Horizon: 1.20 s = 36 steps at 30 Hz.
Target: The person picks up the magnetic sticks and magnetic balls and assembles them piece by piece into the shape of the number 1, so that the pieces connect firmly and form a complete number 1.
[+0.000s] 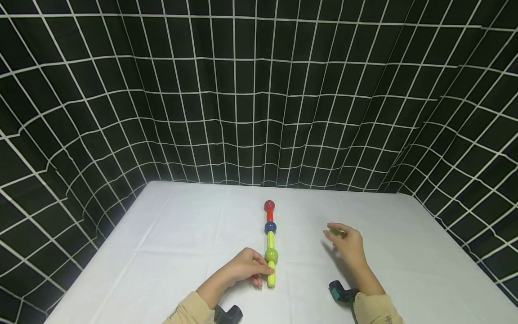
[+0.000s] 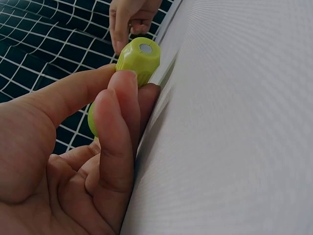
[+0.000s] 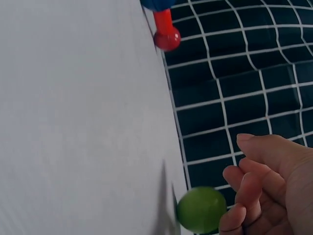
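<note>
Down the table runs a chain: red ball [image 1: 269, 205], red rod [image 1: 270, 215], blue ball [image 1: 270, 227], yellow-green rod [image 1: 270, 240], green ball [image 1: 271, 256] and a second yellow-green rod [image 1: 271, 280]. My left hand [image 1: 247, 266] pinches this nearest rod between thumb and fingers. Its end, with a silvery disc [image 2: 145, 48], faces the left wrist camera. My right hand [image 1: 348, 243] is to the right of the chain, thumb and fingers apart around a loose green ball [image 3: 201, 209]. In the right wrist view the fingertips overlap the ball's edge; the thumb stands away from it.
A white cloth covers the table [image 1: 182, 225]. Black curtains [image 1: 259, 99] with a white grid surround its back and sides. Dark devices [image 1: 342, 292] are strapped at both wrists, below the beige sleeves [image 1: 376, 309].
</note>
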### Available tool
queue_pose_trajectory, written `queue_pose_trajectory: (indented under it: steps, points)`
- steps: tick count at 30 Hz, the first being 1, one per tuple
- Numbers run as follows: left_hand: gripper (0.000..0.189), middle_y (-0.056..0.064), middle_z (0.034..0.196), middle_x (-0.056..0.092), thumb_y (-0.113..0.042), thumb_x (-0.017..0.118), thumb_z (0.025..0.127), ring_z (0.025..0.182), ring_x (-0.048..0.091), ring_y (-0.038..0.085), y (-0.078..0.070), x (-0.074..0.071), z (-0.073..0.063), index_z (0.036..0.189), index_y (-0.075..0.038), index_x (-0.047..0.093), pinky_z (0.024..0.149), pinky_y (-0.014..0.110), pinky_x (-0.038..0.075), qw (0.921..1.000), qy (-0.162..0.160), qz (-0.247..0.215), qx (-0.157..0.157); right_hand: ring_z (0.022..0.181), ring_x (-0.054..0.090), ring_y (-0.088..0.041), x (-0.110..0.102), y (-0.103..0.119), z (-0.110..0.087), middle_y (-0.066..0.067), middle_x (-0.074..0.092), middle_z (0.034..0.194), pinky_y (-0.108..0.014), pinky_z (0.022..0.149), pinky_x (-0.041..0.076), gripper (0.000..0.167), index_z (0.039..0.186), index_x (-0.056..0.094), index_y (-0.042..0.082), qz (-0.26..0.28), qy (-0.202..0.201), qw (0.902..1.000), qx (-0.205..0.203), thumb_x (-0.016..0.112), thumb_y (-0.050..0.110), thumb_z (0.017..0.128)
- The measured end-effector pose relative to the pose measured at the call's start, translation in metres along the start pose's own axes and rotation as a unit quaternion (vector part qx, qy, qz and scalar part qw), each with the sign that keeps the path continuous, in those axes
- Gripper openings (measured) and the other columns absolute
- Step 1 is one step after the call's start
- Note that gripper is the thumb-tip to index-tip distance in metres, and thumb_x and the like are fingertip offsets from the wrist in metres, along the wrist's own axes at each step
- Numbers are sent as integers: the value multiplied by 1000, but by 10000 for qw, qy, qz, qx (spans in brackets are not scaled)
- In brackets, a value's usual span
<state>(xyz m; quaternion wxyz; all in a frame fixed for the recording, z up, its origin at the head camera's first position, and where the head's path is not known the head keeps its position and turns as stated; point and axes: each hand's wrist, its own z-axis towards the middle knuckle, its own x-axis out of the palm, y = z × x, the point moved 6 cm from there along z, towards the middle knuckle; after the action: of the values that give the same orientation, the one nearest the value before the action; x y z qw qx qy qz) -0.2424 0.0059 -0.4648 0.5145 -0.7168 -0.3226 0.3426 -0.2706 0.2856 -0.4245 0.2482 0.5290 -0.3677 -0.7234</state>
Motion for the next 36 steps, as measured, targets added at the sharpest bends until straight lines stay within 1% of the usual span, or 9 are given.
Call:
queue_pose_trajectory:
  steps: [5, 9, 15, 19, 24, 30, 33, 36]
  points:
    - [17, 4, 63, 68, -15, 72, 78, 42, 54, 3, -1, 0, -1, 82, 1, 68, 41, 13, 43, 10000, 21, -13, 2, 43, 41, -5, -7, -4, 2, 1, 50, 49, -20, 41, 36, 31, 109, 65, 2, -168, -115, 9998, 16, 70, 16, 82]
    - [15, 4, 63, 67, -14, 72, 78, 42, 55, 3, -1, 1, -1, 81, 0, 68, 41, 13, 44, 10000, 23, -23, 10, 43, 41, -7, -11, -6, 2, -1, 52, 51, -21, 40, 37, 32, 110, 65, 2, -248, -211, 9994, 80, 70, 18, 82]
    - [14, 5, 62, 67, -14, 72, 77, 41, 55, 3, 0, 1, 0, 79, -1, 68, 40, 13, 44, 10000, -18, 3, -10, 44, 43, -9, -12, -12, 4, -5, 55, 54, -22, 40, 38, 35, 112, 65, 4, -345, -223, 9988, 252, 69, 22, 82]
    - [14, 4, 61, 67, -14, 73, 77, 41, 54, 3, 0, 1, -1, 79, -1, 68, 40, 13, 44, 10000, -19, -21, -43, 44, 44, -9, -12, -13, 4, -4, 55, 54, -22, 40, 38, 38, 113, 64, 1, -384, -203, 9988, 219, 69, 22, 82]
    - [14, 4, 60, 66, -14, 72, 77, 40, 54, 3, -1, 1, -1, 79, -1, 67, 40, 13, 43, 10000, -30, -12, -37, 43, 45, -10, -10, -14, 3, -3, 53, 54, -21, 39, 38, 37, 114, 62, 0, -429, -169, 9988, 145, 69, 20, 83]
    - [14, 3, 60, 66, -15, 72, 77, 40, 53, 3, -2, 1, -1, 80, -2, 67, 39, 13, 42, 10000, -39, 51, -48, 46, 47, -11, -6, -16, 3, -6, 55, 58, -20, 40, 39, 38, 115, 61, -2, -736, -35, 9973, -19, 69, 13, 81]
    - [14, 2, 59, 65, -15, 72, 78, 40, 53, 3, -2, 1, -1, 80, -2, 67, 39, 13, 42, 10000, -35, 77, -54, 48, 48, -11, -4, -18, 3, -7, 58, 59, -19, 41, 40, 40, 116, 61, -1, -919, -13, 9957, -83, 69, 13, 80]
    - [14, 1, 58, 65, -15, 72, 78, 40, 53, 3, -2, 1, -2, 79, -2, 67, 39, 13, 42, 9999, -23, 91, -51, 50, 48, -11, -4, -21, 4, -6, 59, 60, -19, 43, 40, 40, 117, 61, 0, -1043, -6, 9945, -63, 69, 15, 81]
